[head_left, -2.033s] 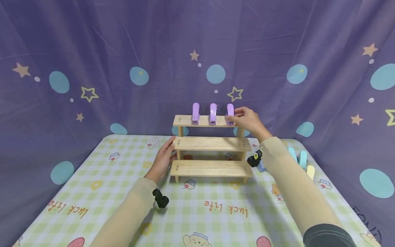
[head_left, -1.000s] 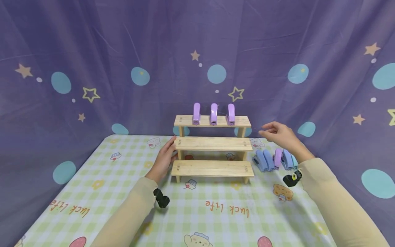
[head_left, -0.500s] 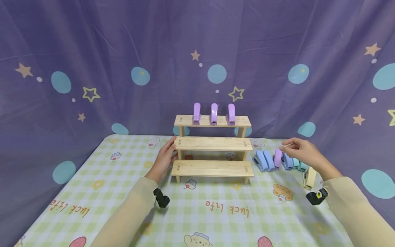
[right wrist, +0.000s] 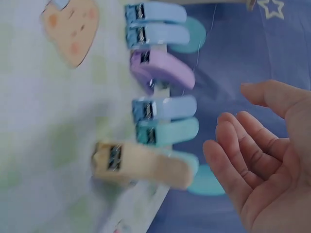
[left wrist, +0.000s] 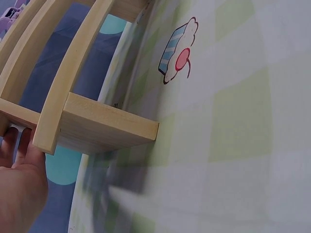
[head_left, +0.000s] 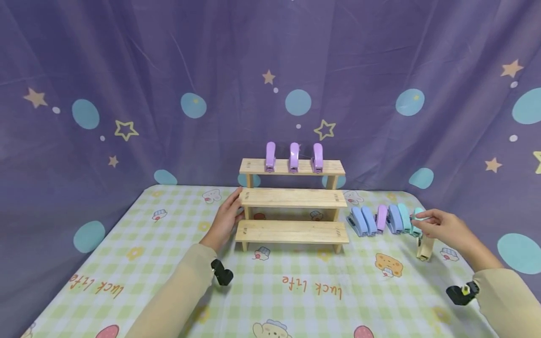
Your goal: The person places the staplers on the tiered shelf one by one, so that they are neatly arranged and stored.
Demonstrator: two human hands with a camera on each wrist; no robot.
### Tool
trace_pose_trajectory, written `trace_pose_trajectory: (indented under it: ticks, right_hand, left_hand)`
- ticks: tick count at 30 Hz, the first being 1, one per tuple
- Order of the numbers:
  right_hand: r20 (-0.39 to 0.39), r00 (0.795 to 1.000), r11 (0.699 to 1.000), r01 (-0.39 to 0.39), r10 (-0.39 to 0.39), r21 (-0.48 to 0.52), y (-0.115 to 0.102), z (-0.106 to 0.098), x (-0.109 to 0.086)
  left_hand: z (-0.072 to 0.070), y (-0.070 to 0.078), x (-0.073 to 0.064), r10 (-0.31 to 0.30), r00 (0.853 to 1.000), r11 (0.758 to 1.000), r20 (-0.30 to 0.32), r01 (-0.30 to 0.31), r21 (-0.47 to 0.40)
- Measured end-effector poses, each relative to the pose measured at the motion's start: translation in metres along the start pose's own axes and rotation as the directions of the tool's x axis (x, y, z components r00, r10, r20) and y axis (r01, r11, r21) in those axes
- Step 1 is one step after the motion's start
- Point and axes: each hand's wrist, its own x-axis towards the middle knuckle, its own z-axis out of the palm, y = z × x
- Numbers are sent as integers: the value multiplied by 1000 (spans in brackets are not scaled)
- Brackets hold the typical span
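Observation:
A three-step wooden display rack (head_left: 291,197) stands on the table. My left hand (head_left: 225,217) grips its left side at the middle step; in the left wrist view, the fingers (left wrist: 33,154) lie against the end of the wood. Three purple staplers (head_left: 293,157) stand in a row on the top step. My right hand (head_left: 448,230) is over the right end of another row of staplers, fingers loosely bent and holding nothing. Nearest to it are a teal stapler (head_left: 416,225) and a cream stapler (right wrist: 141,165), which stands forward of the row.
Right of the rack, the row also has several blue staplers (head_left: 358,220), one purple stapler (head_left: 381,218) and another teal stapler (head_left: 403,217). A checked cloth (head_left: 262,281) covers the table. A purple patterned curtain (head_left: 236,70) hangs behind.
My right hand has let go of the rightmost purple stapler on the top step and moved right and down to the stapler row. The left hand stays on the rack.

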Motion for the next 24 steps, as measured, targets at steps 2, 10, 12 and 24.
trace_pose_trajectory:
  ticks: [2, 10, 12, 24]
  right_hand:
    - [-7, 1000, 1000, -21, 21, 17, 10, 0, -5]
    - [-2, 992, 991, -127, 127, 34, 37, 0, -17]
    - [-11, 989, 988, -149, 149, 39, 42, 2, -17]
    - [-31, 981, 971, -182, 189, 158, 67, 16, -14]
  left_hand:
    - [0, -1, -1, -6, 1000, 1000, -2, 6, 7]
    - [0, 2, -4, -10, 1000, 1000, 3, 10, 10]
    - [0, -1, -2, 0, 1000, 1000, 0, 0, 10]
    - [0, 0, -2, 5, 1000, 1000, 4, -5, -3]
